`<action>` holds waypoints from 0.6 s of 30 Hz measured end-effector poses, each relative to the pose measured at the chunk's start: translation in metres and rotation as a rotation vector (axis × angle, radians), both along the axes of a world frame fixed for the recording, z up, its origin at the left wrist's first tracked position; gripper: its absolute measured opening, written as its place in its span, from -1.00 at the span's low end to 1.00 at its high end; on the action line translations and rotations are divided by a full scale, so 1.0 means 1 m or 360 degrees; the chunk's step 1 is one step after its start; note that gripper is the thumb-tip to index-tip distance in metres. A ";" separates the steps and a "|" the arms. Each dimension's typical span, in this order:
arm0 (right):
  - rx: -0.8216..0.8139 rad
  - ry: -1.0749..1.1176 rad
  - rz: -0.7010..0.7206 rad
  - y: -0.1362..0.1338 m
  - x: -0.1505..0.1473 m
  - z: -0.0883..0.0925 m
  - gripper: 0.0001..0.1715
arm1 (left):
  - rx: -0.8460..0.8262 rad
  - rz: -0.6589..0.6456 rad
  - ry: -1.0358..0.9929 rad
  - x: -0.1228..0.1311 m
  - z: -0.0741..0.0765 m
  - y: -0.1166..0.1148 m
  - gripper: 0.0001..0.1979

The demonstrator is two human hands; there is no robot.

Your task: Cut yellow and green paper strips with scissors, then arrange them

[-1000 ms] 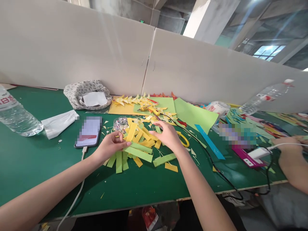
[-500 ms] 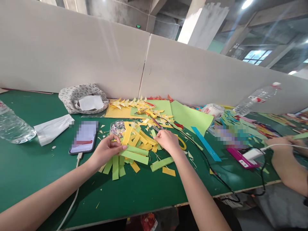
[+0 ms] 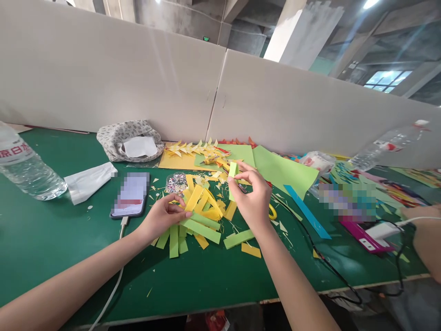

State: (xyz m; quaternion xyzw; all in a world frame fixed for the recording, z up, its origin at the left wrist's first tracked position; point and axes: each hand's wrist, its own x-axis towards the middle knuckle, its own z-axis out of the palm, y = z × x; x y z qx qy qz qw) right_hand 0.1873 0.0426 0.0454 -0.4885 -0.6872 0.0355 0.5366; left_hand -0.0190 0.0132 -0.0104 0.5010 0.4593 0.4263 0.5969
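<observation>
My right hand is raised above the pile, pinching a short light-green paper strip held roughly upright between thumb and fingers. At the pile's left side, my left hand is closed, its thumb tip on the end of some green paper strips that fan out to the right. Yellow paper strips lie heaped just beyond it. A yellow glue gun rests behind the heap, partly covered by my right hand's fingers. The yellow handle of a tool shows beside my right wrist.
A phone on a charging cable and a water bottle are at left. Green sheets, a blue strip, a black cord and a pink power strip lie right. Another person's arm is at the right edge.
My right hand has lifted from the pile, bringing the green paper strip up with it. My left hand stays by the green strips. The whole view has shifted slightly left.
</observation>
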 end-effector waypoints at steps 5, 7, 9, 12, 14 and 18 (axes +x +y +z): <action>-0.0561 0.0269 0.0306 0.003 -0.003 -0.009 -0.88 | -0.0001 0.0016 -0.0021 0.001 -0.002 -0.001 -0.67; -0.0779 0.0330 0.0402 0.006 -0.004 -0.015 -0.87 | 0.0025 0.0022 -0.0036 0.000 -0.002 0.000 -0.66; -0.0924 0.0370 0.0470 0.007 -0.007 -0.018 -0.85 | 0.0043 0.0013 -0.0034 0.000 -0.002 0.000 -0.67; -0.1090 0.0508 0.0685 0.003 -0.013 -0.016 -0.82 | 0.0042 -0.0003 -0.0018 -0.001 -0.002 0.001 -0.70; -0.1165 0.0639 0.0830 -0.001 -0.017 -0.013 -0.80 | 0.0049 -0.0008 -0.0009 -0.002 -0.003 0.001 -0.71; -0.1211 0.0752 0.0883 -0.005 -0.023 -0.010 -0.78 | 0.0048 0.0010 -0.0010 -0.001 -0.004 0.002 -0.70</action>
